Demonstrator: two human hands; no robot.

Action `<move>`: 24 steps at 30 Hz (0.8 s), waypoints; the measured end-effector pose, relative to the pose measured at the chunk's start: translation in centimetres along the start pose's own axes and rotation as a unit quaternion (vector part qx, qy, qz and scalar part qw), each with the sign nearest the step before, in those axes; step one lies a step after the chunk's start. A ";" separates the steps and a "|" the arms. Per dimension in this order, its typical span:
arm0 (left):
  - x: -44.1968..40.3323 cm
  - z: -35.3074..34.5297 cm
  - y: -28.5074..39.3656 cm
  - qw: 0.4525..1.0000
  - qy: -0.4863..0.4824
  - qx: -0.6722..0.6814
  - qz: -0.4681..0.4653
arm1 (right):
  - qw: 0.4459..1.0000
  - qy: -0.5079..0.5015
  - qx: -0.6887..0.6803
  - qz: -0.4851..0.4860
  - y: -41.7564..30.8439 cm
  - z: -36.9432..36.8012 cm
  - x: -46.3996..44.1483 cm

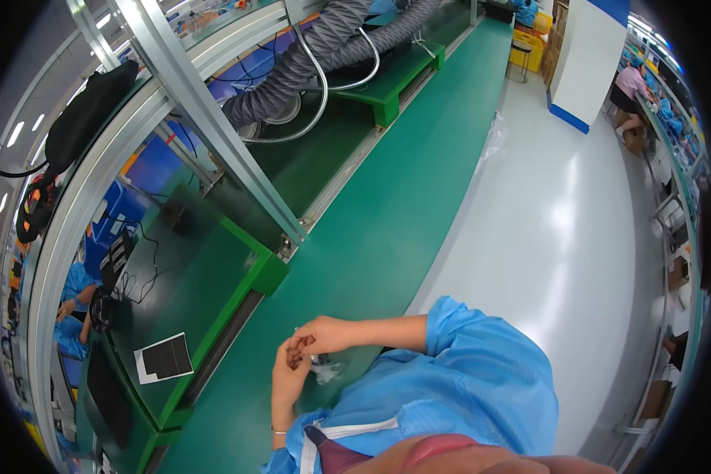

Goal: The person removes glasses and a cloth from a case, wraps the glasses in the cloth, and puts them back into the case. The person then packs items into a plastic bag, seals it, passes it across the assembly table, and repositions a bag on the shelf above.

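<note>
My right hand (321, 336) reaches in from the right over the green worktop, its fingers pinched together against those of the other hand. My left hand (290, 371), with a thin band on its wrist, is curled closed and meets it fingertip to fingertip. Whatever lies between the fingers is too small and covered to name. A crumpled piece of clear plastic (327, 370) shows just beside and below the fingers; whether either hand grips it I cannot tell.
A long green bench (355, 245) runs away from me. On a raised green platform (205, 292) to the left lies a white sheet with a black panel (163, 358). A metal post (213, 118) and grey ducts (308, 59) stand ahead. At far left, another person's hands (69, 310) are visible.
</note>
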State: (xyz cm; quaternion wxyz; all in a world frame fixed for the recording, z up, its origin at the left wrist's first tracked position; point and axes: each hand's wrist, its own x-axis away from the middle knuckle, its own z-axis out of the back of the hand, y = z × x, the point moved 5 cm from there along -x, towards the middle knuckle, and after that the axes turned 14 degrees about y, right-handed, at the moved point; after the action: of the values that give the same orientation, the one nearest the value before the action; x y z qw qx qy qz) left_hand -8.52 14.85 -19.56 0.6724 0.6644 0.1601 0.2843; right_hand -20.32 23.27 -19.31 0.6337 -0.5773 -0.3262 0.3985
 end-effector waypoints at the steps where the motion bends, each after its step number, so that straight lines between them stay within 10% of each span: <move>1: 0.4 -0.2 0.0 0.999 -0.005 -0.033 0.012 | 1.000 -0.003 0.013 -0.003 0.5 -0.2 0.2; 9: -0.1 1.9 0.4 0.991 0.125 0.043 -0.007 | 0.982 0.042 0.095 0.155 -0.1 -0.9 1.8; 13: 0.5 1.5 2.3 0.988 0.126 0.088 -0.024 | 0.994 -0.006 0.086 0.069 -0.8 -0.8 1.4; 21: 1.7 3.7 7.3 0.935 0.193 -0.182 -0.236 | 0.979 0.084 0.053 0.180 -2.2 0.2 0.5; 24: 2.3 1.9 9.4 0.918 0.087 -0.244 -0.302 | 0.999 0.008 -0.032 0.038 -3.0 -0.8 0.4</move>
State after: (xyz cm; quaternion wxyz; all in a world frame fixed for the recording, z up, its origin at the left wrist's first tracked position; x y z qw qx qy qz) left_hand -7.19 14.22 -9.79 0.8510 0.3726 0.3361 0.1547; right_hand -19.09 23.20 -16.44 0.6017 -0.6127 -0.3113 0.4071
